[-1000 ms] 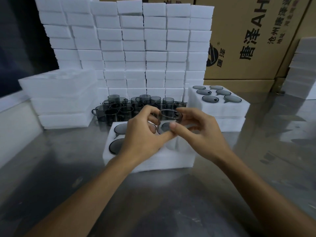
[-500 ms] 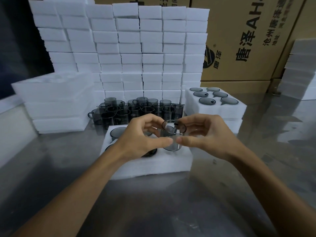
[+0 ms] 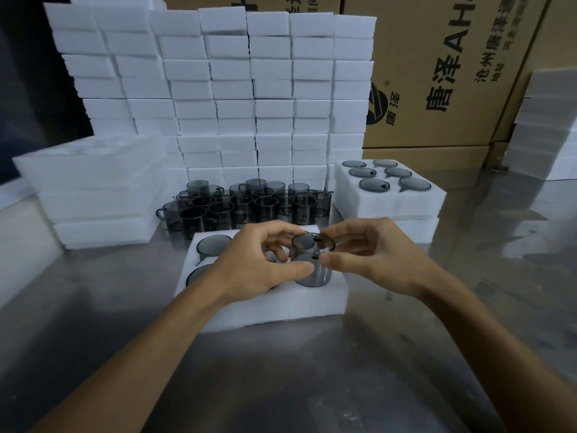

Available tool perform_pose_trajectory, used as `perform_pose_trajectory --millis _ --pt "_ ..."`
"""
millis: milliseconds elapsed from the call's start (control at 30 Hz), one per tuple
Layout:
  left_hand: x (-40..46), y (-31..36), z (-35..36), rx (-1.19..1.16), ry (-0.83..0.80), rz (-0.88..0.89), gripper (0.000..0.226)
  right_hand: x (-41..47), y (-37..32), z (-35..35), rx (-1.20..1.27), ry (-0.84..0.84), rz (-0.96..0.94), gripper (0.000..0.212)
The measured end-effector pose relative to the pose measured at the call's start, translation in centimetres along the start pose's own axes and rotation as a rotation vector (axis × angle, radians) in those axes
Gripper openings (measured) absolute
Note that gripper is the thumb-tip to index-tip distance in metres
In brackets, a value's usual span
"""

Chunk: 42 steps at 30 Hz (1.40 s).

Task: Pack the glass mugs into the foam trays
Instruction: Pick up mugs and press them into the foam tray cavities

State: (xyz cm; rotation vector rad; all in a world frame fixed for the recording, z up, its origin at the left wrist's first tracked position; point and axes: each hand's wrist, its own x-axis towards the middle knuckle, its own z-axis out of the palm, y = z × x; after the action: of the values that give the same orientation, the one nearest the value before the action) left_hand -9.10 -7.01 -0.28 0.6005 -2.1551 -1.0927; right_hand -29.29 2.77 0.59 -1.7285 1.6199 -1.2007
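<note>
Both hands (image 3: 315, 260) pinch the upright smoky grey glass mug (image 3: 313, 260) right above the white foam tray's (image 3: 281, 304) 4 o'clock pocket.

Near foam tray (image 3: 265, 304) before loose mugs (image 3: 246, 204); filled tray (image 3: 390, 198) right; foam stacks (image 3: 237, 98) behind.

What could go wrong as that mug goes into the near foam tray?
The held mug is gripped only by fingertips of the left hand and right hand, so smooth glass might slip. It stands mostly above the near foam tray; if its handle misses the notch, it could jam or tilt. The loose mugs stand close behind, so a reaching hand could knock them.
</note>
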Motion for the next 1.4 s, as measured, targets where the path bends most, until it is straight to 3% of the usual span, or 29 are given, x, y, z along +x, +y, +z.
perform_pose_trajectory --millis 167,933,1133,1300,1400 --pt "0.2 -0.4 0.2 0.044 0.017 -0.041 0.050 0.2 0.4 0.2 -0.028 0.007 0.008 0.032" --pt "-0.1 -0.5 -0.5 0.187 -0.062 -0.007 0.040 0.2 0.9 0.2 -0.124 -0.050 -0.036 0.049" --pt "-0.1 -0.4 -0.3 0.283 -0.039 0.003 0.041 0.2 1.1 0.0 -0.143 -0.075 -0.054 0.041" --pt "-0.1 -0.3 -0.1 0.351 -0.057 -0.024 0.041 0.3 1.3 0.2 -0.196 -0.057 -0.025 0.055" --pt "-0.1 -0.3 0.4 0.434 -0.099 -0.044 0.045 0.2 1.6 0.3 -0.236 -0.092 0.008 0.051"
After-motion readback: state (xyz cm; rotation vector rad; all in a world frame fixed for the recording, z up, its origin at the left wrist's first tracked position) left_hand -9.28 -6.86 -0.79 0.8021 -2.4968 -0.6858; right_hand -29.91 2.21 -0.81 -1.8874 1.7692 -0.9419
